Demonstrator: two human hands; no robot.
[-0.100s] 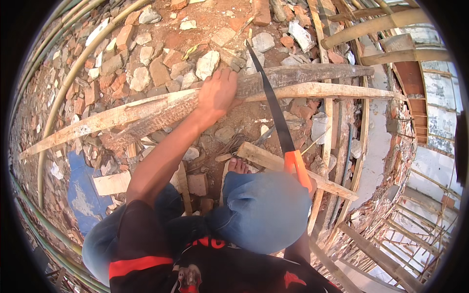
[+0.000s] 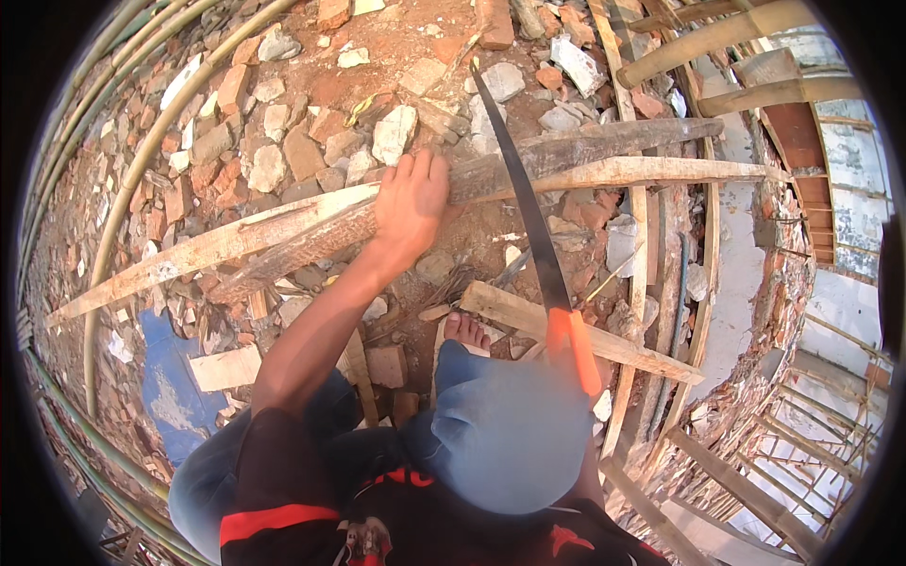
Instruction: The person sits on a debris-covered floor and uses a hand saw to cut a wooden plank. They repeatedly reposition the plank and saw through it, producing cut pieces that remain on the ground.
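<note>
My left hand (image 2: 412, 196) presses down on two crossed lengths of wood, its fingers wrapped over them. One is a rough dark beam (image 2: 576, 146); the other is a pale split timber (image 2: 217, 241). To the right of that hand, the long dark blade of a handsaw (image 2: 533, 222) lies across both timbers, tip pointing away from me. Its orange handle (image 2: 571, 344) comes down beside my right knee (image 2: 514, 424). Behind the knee my right hand is hidden at the handle's lower end; only some of its forearm shows.
Broken bricks and rubble (image 2: 302, 151) cover the ground. A short plank (image 2: 585, 330) lies by my bare foot (image 2: 464, 330). At left are a blue sheet (image 2: 175, 377) and bamboo poles (image 2: 142, 179). Long wooden strips (image 2: 637, 217) and a broken wall edge (image 2: 755, 274) run along the right.
The saw's handle has come slightly nearer me, and its tip shows a little higher in the picture. A sliver of right hand seen before is hidden now. My left hand stays on the wood.
</note>
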